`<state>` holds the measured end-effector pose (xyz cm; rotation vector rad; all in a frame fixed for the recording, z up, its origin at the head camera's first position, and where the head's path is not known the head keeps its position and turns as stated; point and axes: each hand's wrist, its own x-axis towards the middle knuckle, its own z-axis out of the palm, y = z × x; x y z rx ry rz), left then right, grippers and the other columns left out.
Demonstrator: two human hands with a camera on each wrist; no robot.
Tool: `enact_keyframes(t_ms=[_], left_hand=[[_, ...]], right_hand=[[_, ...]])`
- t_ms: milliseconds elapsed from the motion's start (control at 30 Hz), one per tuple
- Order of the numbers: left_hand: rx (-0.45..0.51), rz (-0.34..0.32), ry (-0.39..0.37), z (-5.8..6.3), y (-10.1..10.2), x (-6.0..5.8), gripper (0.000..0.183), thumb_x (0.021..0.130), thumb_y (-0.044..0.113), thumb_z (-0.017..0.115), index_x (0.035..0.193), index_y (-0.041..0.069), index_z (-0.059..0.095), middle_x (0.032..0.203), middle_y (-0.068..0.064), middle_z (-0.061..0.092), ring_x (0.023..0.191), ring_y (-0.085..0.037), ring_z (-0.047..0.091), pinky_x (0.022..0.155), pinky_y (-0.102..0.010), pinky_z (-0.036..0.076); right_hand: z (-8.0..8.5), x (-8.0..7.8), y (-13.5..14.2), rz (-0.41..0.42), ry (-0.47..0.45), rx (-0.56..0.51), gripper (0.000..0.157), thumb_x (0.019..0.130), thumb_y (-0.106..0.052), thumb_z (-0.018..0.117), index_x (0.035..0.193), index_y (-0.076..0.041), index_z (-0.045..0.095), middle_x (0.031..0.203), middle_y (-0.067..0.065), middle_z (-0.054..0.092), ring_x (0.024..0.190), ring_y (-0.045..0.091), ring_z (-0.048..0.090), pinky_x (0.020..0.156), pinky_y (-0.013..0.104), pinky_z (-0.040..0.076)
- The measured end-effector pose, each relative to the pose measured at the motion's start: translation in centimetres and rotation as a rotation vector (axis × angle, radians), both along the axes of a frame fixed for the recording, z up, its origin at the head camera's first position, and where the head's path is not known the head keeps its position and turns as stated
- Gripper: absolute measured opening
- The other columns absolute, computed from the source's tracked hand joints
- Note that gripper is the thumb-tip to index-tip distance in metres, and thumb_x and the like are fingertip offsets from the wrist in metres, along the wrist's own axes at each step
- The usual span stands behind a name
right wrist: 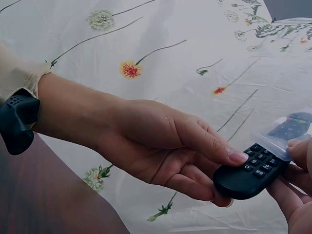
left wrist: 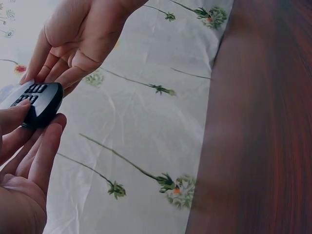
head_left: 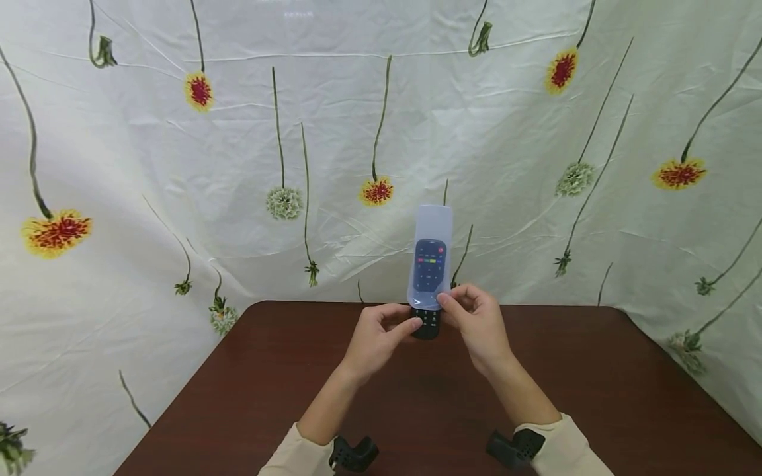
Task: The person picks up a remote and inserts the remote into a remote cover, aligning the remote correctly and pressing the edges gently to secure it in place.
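A black remote control (head_left: 426, 325) is held up above the far part of the table, its keys facing me. A translucent plastic sleeve (head_left: 434, 221) covers most of it and extends past its top; only the bottom end is bare. My left hand (head_left: 376, 338) grips that bare end, thumb on the front by the keys and fingers behind. With thumb and fingers, my right hand (head_left: 479, 328) pinches the sleeve's lower right edge over the remote. In the right wrist view the sleeve's open edge lies across the number keys (right wrist: 261, 160). The remote's back is hidden.
Below the hands spreads a dark reddish-brown table (head_left: 286, 390). Behind it hangs a white cloth (head_left: 333, 86) printed with flowers. Each wrist carries a black camera, one on the left (head_left: 354, 454) and one on the right (head_left: 515, 448).
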<state>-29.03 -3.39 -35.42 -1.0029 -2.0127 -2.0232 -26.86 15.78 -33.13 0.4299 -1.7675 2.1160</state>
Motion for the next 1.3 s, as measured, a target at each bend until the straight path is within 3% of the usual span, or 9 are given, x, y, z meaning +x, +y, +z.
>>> enact_keyframes(t_ms=[267,467,667,767,1000,1200,1300], left_hand=[[0.028,-0.015,-0.012,0.02,-0.15,-0.12,0.025,0.096,0.0,0.072,0.118,-0.012,0.071,0.113,-0.023,0.072,0.095,-0.034,0.074,0.081,-0.056,0.057],[0.035,-0.015,-0.01,0.0,-0.29,-0.25,0.024,0.096,0.0,0.072,0.118,-0.011,0.071,0.112,-0.021,0.073,0.095,-0.03,0.074,0.08,-0.05,0.06],[0.037,-0.012,0.011,0.02,-0.32,-0.19,0.023,0.096,0.0,0.072,0.117,-0.011,0.072,0.11,-0.02,0.073,0.094,-0.028,0.075,0.079,-0.043,0.061],[0.033,-0.004,0.025,0.05,-0.3,-0.09,0.023,0.096,0.0,0.072,0.116,-0.011,0.072,0.109,-0.02,0.074,0.093,-0.027,0.075,0.079,-0.043,0.061],[0.028,0.044,0.061,0.2,-0.28,-0.05,0.021,0.095,0.0,0.073,0.114,-0.008,0.074,0.107,-0.018,0.075,0.091,-0.022,0.074,0.078,-0.051,0.06],[0.044,0.032,0.043,0.36,-0.37,-0.14,0.022,0.094,0.001,0.075,0.115,-0.008,0.074,0.107,-0.017,0.075,0.09,-0.024,0.075,0.079,-0.061,0.056],[-0.005,0.067,0.068,0.43,-0.56,-0.3,0.022,0.093,0.005,0.077,0.114,-0.003,0.076,0.104,-0.012,0.076,0.091,-0.021,0.074,0.08,-0.053,0.059]], right_hand=[[-0.09,-0.12,0.07,0.049,-0.011,-0.015,0.009,0.098,0.007,0.067,0.094,0.011,0.059,0.093,0.015,0.068,0.088,0.018,0.071,0.081,0.033,0.06],[0.0,-0.14,0.06,0.095,-0.016,-0.025,0.009,0.097,0.009,0.066,0.092,0.009,0.058,0.091,0.01,0.067,0.09,0.016,0.068,0.082,0.032,0.059],[0.02,-0.1,0.06,0.087,-0.016,-0.001,0.009,0.097,0.006,0.068,0.093,0.006,0.06,0.093,0.009,0.066,0.091,0.016,0.067,0.083,0.032,0.059],[-0.12,-0.13,0.13,0.062,-0.009,0.047,0.012,0.095,0.004,0.072,0.099,0.006,0.06,0.099,0.01,0.067,0.095,0.018,0.067,0.085,0.032,0.058],[-0.19,-0.08,0.31,0.068,0.017,0.25,0.044,0.088,0.001,0.081,0.129,0.001,0.064,0.12,0.015,0.07,0.107,0.03,0.068,0.084,0.034,0.056],[-0.2,-0.15,0.22,0.069,0.041,0.304,0.042,0.088,0.004,0.079,0.128,0.003,0.066,0.12,0.017,0.07,0.108,0.033,0.068,0.084,0.034,0.057],[-0.27,-0.14,0.22,0.055,0.053,0.306,0.041,0.088,0.005,0.078,0.127,0.002,0.067,0.119,0.016,0.07,0.108,0.032,0.068,0.084,0.034,0.057]])
